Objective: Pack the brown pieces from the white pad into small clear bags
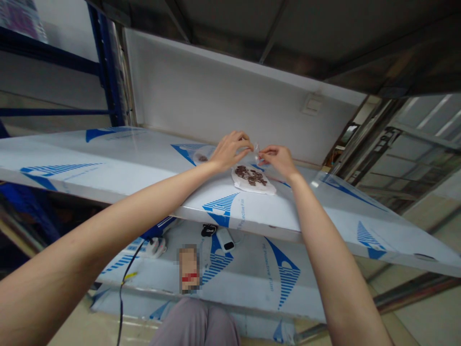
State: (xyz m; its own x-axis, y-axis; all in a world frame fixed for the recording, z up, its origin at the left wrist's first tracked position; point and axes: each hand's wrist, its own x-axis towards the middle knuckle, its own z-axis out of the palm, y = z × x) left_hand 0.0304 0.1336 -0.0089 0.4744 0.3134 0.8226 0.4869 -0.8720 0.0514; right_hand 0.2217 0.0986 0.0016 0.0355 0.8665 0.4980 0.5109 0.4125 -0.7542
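My left hand and my right hand meet above the shelf, a small clear plastic bag between their fingertips. Both hands are closed in a pinch at its edges. Just below them, dark brown pieces lie spread on a white pad; they are too small to name. Left of my left hand, a clear round piece of plastic with something brown in it rests on the film-covered shelf, partly hidden by that hand.
A lower shelf carries a white device with a dark screen, a black cable bundle, a blurred-out tan item and a white power strip. A dark metal shelf hangs overhead. Blue posts stand left.
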